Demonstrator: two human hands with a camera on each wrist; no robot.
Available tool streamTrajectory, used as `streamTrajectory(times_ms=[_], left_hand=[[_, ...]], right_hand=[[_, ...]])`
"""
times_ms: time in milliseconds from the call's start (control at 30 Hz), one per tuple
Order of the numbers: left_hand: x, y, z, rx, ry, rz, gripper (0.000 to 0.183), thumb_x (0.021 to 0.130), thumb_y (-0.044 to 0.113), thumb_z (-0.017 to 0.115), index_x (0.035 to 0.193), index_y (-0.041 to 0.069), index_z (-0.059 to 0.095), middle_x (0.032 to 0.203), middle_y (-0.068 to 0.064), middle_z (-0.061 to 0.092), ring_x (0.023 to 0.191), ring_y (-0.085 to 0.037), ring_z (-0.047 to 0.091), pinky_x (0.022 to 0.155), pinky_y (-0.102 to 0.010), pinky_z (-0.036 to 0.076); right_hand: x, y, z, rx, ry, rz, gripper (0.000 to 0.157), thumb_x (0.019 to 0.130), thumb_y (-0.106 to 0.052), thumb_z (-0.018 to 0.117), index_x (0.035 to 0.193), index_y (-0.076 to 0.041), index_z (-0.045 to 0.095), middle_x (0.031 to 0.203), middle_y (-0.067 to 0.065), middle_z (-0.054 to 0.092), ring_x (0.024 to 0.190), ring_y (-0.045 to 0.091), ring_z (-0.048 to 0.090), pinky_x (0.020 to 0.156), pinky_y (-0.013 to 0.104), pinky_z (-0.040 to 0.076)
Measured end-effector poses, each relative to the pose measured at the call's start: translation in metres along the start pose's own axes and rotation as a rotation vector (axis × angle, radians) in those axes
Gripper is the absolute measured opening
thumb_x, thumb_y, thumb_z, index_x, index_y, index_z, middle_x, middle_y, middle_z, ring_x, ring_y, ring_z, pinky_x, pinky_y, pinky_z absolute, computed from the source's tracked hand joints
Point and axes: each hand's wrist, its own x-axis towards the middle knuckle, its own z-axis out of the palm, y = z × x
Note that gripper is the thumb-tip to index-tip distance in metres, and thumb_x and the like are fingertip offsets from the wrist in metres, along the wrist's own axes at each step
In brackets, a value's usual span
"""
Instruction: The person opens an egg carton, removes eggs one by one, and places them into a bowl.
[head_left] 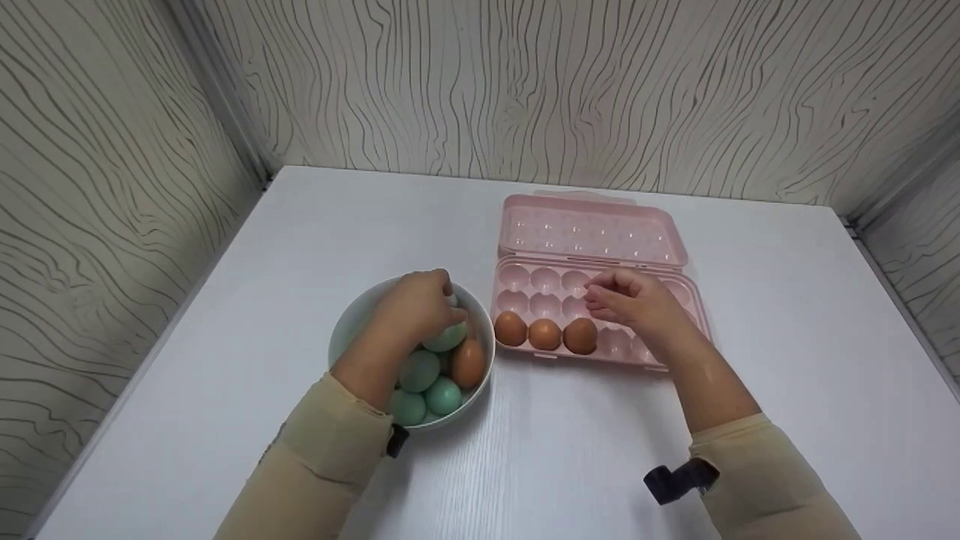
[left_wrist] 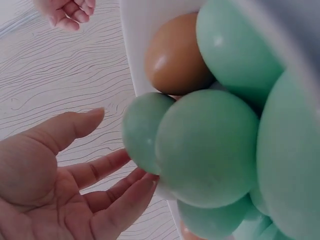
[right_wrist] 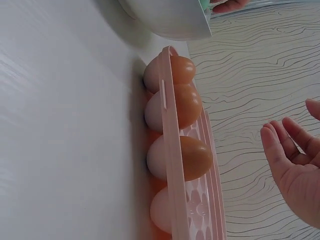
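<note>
My left hand (head_left: 420, 304) reaches into a white bowl (head_left: 352, 319) of several green eggs (head_left: 442, 396) and a brown egg (head_left: 469, 365). In the left wrist view its fingers are loosely extended, fingertips right at a small green egg (left_wrist: 142, 127), thumb apart from it. My right hand (head_left: 637, 304) hovers over a pink egg carton (head_left: 545, 305), its fingers slightly bent with nothing between them. Three brown eggs sit in the carton's front row, one of them the egg (head_left: 580, 336) nearest that hand. The right wrist view shows these eggs (right_wrist: 195, 157) side-on.
The carton's lid (head_left: 592, 225) lies folded back behind it. The bowl stands just left of the carton on a white table (head_left: 315, 225). Wood-patterned panels (head_left: 465, 90) rise behind and at the sides. Black camera mounts (head_left: 679, 480) stick out from the sleeves.
</note>
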Motion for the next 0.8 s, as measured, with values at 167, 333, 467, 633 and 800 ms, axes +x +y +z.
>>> streamTrajectory(times_ms=[167, 333, 467, 633, 800], left_hand=[[0.0, 0.006, 0.0, -0.028, 0.033, 0.019, 0.038, 0.085, 0.031, 0.062, 0.118, 0.014, 0.055, 0.11, -0.005, 0.057, 0.096, -0.021, 0.052, 0.089, -0.04, 0.043], [-0.001, 0.013, 0.004, -0.07, 0.09, 0.089, 0.034, 0.085, 0.035, 0.061, 0.115, 0.019, 0.056, 0.112, -0.002, 0.057, 0.1, -0.018, 0.053, 0.087, -0.046, 0.041], [-0.001, 0.017, 0.009, -0.198, 0.114, 0.172, 0.031, 0.086, 0.032, 0.062, 0.114, 0.02, 0.056, 0.113, 0.0, 0.054, 0.105, -0.018, 0.053, 0.091, -0.039, 0.042], [0.0, 0.021, 0.016, -0.336, 0.145, 0.212, 0.03, 0.086, 0.03, 0.062, 0.114, 0.022, 0.055, 0.117, 0.001, 0.053, 0.108, -0.017, 0.052, 0.091, -0.035, 0.044], [0.003, 0.025, 0.026, -0.44, 0.147, 0.255, 0.031, 0.086, 0.027, 0.062, 0.115, 0.019, 0.055, 0.117, 0.001, 0.053, 0.109, -0.016, 0.051, 0.09, -0.032, 0.045]], right_hand=[[0.001, 0.004, -0.003, 0.002, 0.007, 0.011, 0.029, 0.088, -0.015, 0.06, 0.106, 0.007, 0.052, 0.096, 0.007, 0.058, 0.089, 0.016, 0.06, 0.081, 0.029, 0.05], [0.002, 0.01, -0.004, -0.023, 0.022, 0.004, 0.028, 0.085, -0.011, 0.063, 0.106, 0.006, 0.054, 0.095, 0.005, 0.058, 0.086, 0.013, 0.059, 0.082, 0.032, 0.05], [0.004, 0.016, -0.005, -0.09, 0.043, -0.011, 0.029, 0.083, -0.008, 0.066, 0.106, 0.006, 0.055, 0.093, 0.004, 0.058, 0.083, 0.01, 0.058, 0.079, 0.027, 0.05], [0.009, 0.025, -0.006, -0.228, 0.062, -0.013, 0.032, 0.081, -0.01, 0.068, 0.107, 0.005, 0.057, 0.097, 0.011, 0.06, 0.088, 0.012, 0.058, 0.076, 0.019, 0.048], [0.011, 0.032, -0.004, -0.4, 0.07, 0.049, 0.036, 0.081, -0.018, 0.069, 0.111, -0.002, 0.058, 0.105, 0.016, 0.059, 0.097, 0.021, 0.057, 0.082, 0.026, 0.047]])
